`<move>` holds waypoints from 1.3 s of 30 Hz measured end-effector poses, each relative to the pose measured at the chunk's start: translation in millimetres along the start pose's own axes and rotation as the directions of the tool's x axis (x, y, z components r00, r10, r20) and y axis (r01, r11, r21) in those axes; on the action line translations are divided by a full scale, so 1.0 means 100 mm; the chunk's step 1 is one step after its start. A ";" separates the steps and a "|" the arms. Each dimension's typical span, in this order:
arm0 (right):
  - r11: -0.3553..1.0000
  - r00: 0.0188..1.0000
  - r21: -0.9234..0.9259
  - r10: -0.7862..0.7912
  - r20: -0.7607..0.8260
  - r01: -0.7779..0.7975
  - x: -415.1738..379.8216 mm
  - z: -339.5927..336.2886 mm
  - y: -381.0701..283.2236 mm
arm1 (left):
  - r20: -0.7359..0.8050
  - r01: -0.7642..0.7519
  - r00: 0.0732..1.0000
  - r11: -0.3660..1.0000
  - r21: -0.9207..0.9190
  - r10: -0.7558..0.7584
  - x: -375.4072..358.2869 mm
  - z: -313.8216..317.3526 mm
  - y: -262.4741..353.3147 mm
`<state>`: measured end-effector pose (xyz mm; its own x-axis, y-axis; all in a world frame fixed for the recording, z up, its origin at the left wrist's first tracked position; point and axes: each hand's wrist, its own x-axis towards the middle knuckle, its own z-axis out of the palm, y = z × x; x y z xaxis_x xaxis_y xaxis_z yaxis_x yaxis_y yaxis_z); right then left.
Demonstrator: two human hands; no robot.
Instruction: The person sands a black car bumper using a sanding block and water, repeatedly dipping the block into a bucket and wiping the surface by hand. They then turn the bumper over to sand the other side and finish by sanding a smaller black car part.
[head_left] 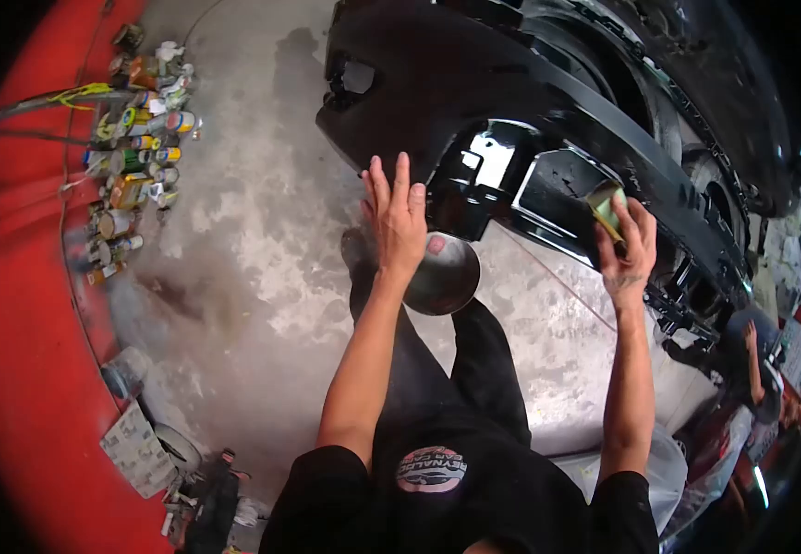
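A glossy black car bumper (437, 69) spreads across the upper middle of the view. My left hand (398, 226) lies with fingers stretched out at its near left edge. At the lower right of the bumper, my right hand (627, 247) is closed around a yellow-green sanding pad (608, 210). The pad is at the rim of a recessed black opening (562, 189). Between my legs, below my left hand, is a round dark bowl (444, 282) with a small pinkish piece (436, 245) in it.
Many cans and bottles (133, 162) line the red wall (22, 277) on the left. Another person (753, 369) is at the far right. A wheel (719, 198) shows beyond the bumper, and a cord (558, 277) crosses the stained concrete floor (280, 305).
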<state>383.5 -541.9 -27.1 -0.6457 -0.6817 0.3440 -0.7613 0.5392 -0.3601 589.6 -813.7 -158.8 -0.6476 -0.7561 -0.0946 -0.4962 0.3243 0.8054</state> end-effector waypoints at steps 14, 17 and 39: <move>0.968 0.976 -0.243 -0.016 0.219 0.070 0.29 0.53 -1.68 | 0.233 -0.121 0.961 0.983 -0.136 0.150 0.47 -0.41 -0.66; 0.981 0.963 -0.171 -0.045 0.265 0.092 0.35 0.79 -1.83 | 0.234 -0.081 0.965 0.985 -0.154 0.116 0.49 -0.44 -0.75; 0.998 0.856 -0.025 -0.044 0.516 0.066 -0.12 1.34 -2.30 | 0.216 -0.174 0.953 0.969 -0.173 0.210 0.30 -0.41 -0.82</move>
<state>574.9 -723.8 -64.5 -0.4883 -0.8618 -0.1372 -0.8034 0.5053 -0.3149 634.8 -886.1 -203.2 -0.8467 -0.5299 -0.0477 -0.2682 0.3477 0.8984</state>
